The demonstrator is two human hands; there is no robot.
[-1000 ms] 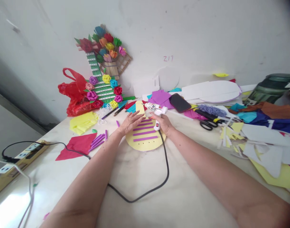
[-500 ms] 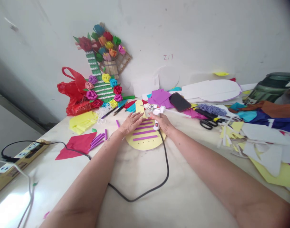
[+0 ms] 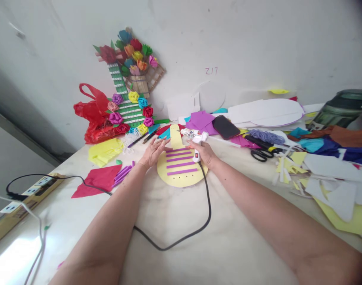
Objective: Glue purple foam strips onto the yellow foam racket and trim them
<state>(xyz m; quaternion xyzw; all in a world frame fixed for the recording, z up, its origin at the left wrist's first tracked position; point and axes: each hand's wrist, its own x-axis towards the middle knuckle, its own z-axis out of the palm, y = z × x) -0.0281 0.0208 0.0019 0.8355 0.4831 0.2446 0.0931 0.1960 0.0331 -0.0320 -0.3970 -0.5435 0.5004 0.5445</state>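
A yellow guitar-shaped card (image 3: 181, 180) lies flat on the table, with several purple strips (image 3: 181, 171) across its round body and a row of small dots below them. My left hand (image 3: 153, 152) is at the card's upper left edge, fingers spread and holding nothing. My right hand (image 3: 205, 153) is wrapped round a white glue gun (image 3: 196, 148) at the card's upper right. The gun's nozzle points left over the card's narrow neck. Its black cord runs down from the handle and curves left under my left arm.
Purple rolls (image 3: 121, 176) lie by red paper (image 3: 99, 180) at left, near a power strip (image 3: 29, 202). A flowered green guitar (image 3: 130, 113) leans on the wall. A phone (image 3: 226, 127), scissors (image 3: 260, 154) and paper scraps (image 3: 329, 170) are at right.
My left hand has moved left off the card's upper body, uncovering the neck and the upper strips' left ends. My right hand still holds the glue gun in nearly the same place.
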